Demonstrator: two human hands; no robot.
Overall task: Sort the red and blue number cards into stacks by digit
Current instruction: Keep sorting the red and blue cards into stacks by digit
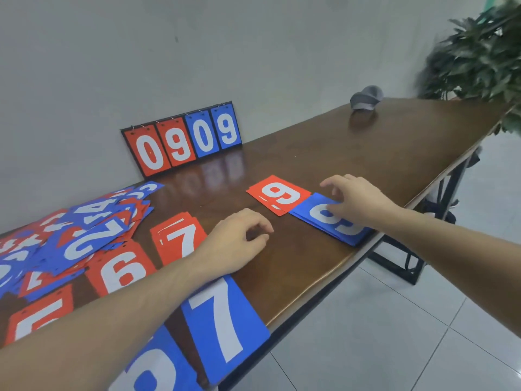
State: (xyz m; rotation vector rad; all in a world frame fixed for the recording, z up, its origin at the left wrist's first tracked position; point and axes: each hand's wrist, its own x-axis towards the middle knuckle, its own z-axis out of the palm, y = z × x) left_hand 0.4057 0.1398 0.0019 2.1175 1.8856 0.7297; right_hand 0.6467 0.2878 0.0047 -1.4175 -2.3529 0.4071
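The right hand (356,198) rests spread fingers on the blue plastic nine-card stack (332,220), likely squaring it; the left hand (236,244) hovers nearby, loosely curled, empty.

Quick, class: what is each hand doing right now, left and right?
Left hand: fingers loosely curled over the table, holding nothing.
Right hand: open, fingertips on the blue card stack.

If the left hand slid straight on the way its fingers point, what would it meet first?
Probably the red 9 stack. The left hand points right and away across bare table; depth is uncertain, so it might pass just short.
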